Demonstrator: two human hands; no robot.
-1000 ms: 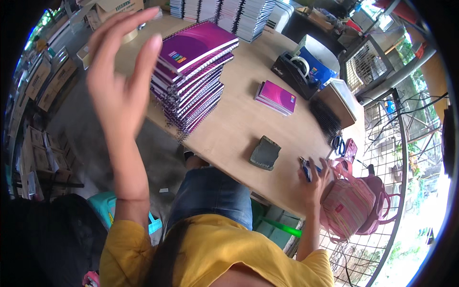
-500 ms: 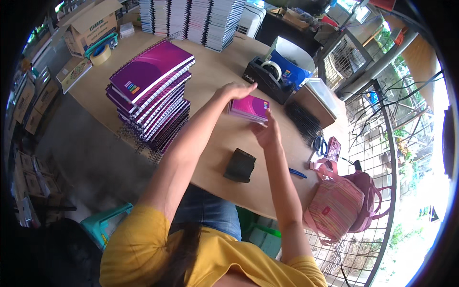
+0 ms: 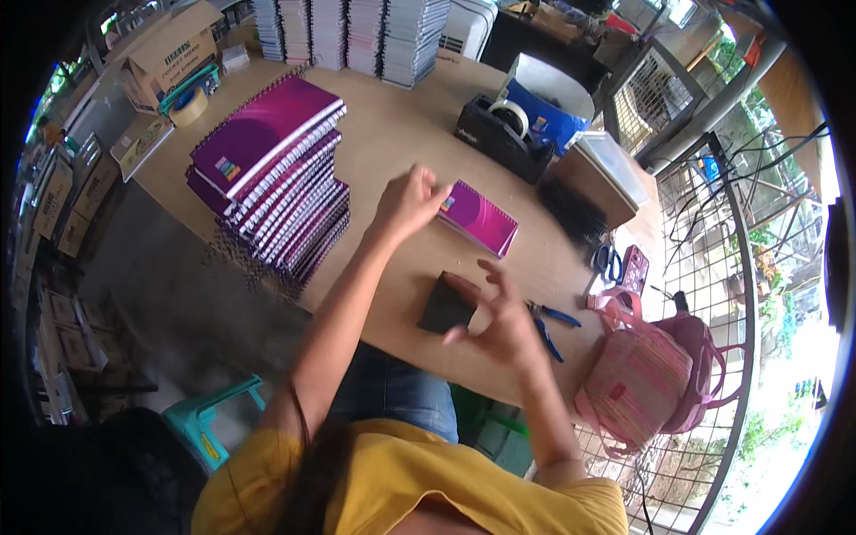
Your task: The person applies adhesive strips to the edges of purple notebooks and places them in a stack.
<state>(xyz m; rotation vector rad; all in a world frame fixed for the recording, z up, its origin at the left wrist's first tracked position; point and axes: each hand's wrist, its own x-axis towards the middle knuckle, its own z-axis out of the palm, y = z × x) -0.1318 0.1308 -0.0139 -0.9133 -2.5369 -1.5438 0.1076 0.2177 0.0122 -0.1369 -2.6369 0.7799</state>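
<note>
A small magenta spiral notebook (image 3: 481,218) lies at an angle on the table, its wire binding along the far edge. My left hand (image 3: 410,205) is closed at the notebook's left end, the thumb over its corner. The curled fingers partly hide that grip. My right hand (image 3: 501,321) is open, with spread fingers and nothing in them, beside and partly over a dark block (image 3: 443,303) near the table's front edge. Just right of that hand are blue-handled pliers (image 3: 555,316). Left of my left forearm stands a tall stack of larger purple spiral notebooks (image 3: 272,147).
Black scissors (image 3: 608,260), a phone (image 3: 635,267) and a pink striped bag (image 3: 637,383) sit along the right edge. Behind are a tape dispenser (image 3: 504,138), black binding wires (image 3: 571,214) and tall notebook piles (image 3: 415,40). A cardboard box (image 3: 169,58) stands back left.
My right hand has left the small notebook and come back toward the dark block. The small notebook has turned, and my left hand has shifted left and closed at its end.
</note>
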